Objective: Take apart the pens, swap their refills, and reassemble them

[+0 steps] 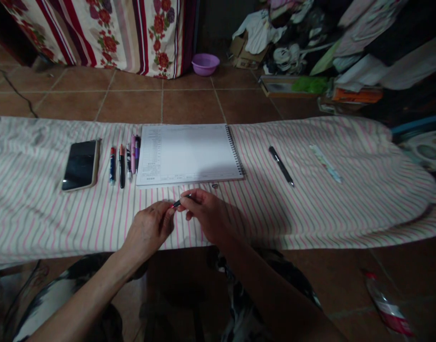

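both hands pinching one small pen [182, 200] | left hand [150, 230] gripping its red end, right hand [207, 216] its dark end | sitting 6 o'clock of notebook [187, 153] | black pen [281, 166] lying 3 o'clock

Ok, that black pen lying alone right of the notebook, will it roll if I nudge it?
Probably a little: the black pen looks round and slim, so likely light. The striped cloth under it seems soft, which should slow any roll. It likely stays stiff when lifted.
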A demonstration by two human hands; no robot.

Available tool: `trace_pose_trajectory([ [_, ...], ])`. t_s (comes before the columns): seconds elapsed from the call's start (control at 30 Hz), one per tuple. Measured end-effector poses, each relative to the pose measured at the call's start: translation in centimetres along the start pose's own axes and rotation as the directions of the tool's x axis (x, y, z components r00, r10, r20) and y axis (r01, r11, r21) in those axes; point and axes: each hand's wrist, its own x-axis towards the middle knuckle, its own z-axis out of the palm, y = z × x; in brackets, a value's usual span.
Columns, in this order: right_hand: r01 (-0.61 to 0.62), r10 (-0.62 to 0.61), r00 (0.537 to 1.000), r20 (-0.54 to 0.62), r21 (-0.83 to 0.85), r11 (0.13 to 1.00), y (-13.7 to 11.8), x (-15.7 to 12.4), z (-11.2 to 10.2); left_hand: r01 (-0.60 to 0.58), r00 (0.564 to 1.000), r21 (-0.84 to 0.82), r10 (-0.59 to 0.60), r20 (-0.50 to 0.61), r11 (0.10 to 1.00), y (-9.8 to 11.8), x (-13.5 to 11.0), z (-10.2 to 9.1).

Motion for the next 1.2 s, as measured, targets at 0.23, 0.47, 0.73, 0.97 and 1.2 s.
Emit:
trace_pose_trajectory([
  [0.23, -0.015, 0.017, 0.996, 0.093, -0.023, 1.000, -0.6, 0.0, -0.6, -0.067, 0.993, 0.220, 0.086, -0.076, 0.973, -0.9, -0.1, 0.2],
  [0.47, 0.082, -0.063, 0.978, 0.199, -0.088, 0.993, -0.2, 0.4, -1.2, -0.112, 0.968, 0.324, 0.177, -0.178, 0.940, -1.0, 0.2, -0.9],
  [0.73, 0.154, -0.082, 0.957, 0.278, -0.251, 0.956, -0.3, 0.4, -2.0, -0.200, 0.947, 0.307, 0.264, -0.184, 0.931, -1.7, 0.2, -1.1],
  [0.97, 0.196, -0.116, 0.947, 0.299, -0.256, 0.947, 0.0, 0.4, -2.1, -0.268, 0.916, 0.233, 0.323, -0.239, 0.935, -2.1, 0.4, -0.9],
  [1.2, 0.016, -0.010, 0.988, 0.152, -0.040, 0.999, -1.4, 0.3, -1.9, 0.008, 0.797, 0.031, 0.012, -0.604, 0.999, -0.4, -0.2, -1.5],
])
